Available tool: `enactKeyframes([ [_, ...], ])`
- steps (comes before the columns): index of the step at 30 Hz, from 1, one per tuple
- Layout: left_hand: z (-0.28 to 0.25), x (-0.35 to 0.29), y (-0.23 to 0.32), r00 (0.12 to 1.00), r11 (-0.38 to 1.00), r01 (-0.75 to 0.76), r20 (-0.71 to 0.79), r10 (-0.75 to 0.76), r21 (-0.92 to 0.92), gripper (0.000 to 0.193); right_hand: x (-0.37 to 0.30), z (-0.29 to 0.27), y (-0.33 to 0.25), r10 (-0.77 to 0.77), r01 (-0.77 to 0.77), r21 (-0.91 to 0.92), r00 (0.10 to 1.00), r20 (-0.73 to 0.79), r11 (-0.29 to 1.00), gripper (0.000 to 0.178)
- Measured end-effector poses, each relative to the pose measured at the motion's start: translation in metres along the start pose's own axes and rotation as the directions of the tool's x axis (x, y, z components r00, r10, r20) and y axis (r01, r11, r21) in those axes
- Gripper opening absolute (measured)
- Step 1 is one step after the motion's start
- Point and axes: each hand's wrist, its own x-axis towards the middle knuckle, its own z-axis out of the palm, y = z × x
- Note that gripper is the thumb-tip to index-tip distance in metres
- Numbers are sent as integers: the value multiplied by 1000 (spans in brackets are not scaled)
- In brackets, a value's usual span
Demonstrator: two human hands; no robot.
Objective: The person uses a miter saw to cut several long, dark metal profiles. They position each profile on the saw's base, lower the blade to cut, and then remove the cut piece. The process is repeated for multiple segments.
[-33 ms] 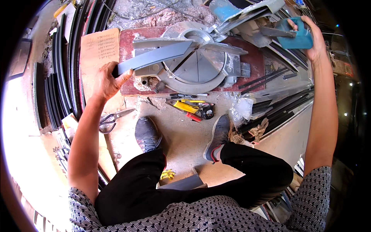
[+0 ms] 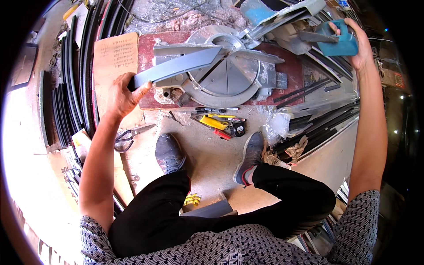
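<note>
My left hand (image 2: 123,96) is closed around the near end of a grey profile strip (image 2: 179,67), thumb along its near side. The strip slants up to the right across the base of a mitre saw (image 2: 227,81), along its fence; its far end is cut at an angle and lies near the slot in the round table. Up at the right, my right hand (image 2: 362,48) is wrapped round the teal handle (image 2: 340,43) of the saw. The saw head (image 2: 285,20) is raised and tilted to the right, away from the strip.
Between the saw and my shoes lie scissors (image 2: 132,137), pens (image 2: 214,109), a yellow-handled tool (image 2: 212,121) and a black tape measure (image 2: 237,128). Long black profiles (image 2: 70,84) stand at the left; more dark strips (image 2: 309,128) and a glove (image 2: 297,149) lie at the right.
</note>
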Motion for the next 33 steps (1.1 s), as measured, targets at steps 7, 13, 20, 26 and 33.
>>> enactKeyframes([
  [7, -8, -54, 9, 973, 983, -62, -231, 20, -175, 59, 4, 11, 10, -74, 74, -3, 997, -30, 997, 27],
  [13, -13, -68, 17, 974, 978, -56, -226, 9, -201, 65, 5, 5, 9, -61, 61, -3, 997, -53, 998, 28],
  [20, -17, -71, 21, 973, 965, -62, -232, 1, -255, 68, 6, 8, 11, -65, 65, -2, 997, -50, 998, 37],
  [26, -7, -69, 20, 967, 949, -100, -254, 21, -300, 73, 9, 1, 7, -19, 19, 2, 999, -47, 1000, 37],
  [33, -2, -76, 30, 984, 719, 89, -49, -169, -689, 61, 13, 5, 14, -38, 38, 31, 999, -18, 999, 37],
])
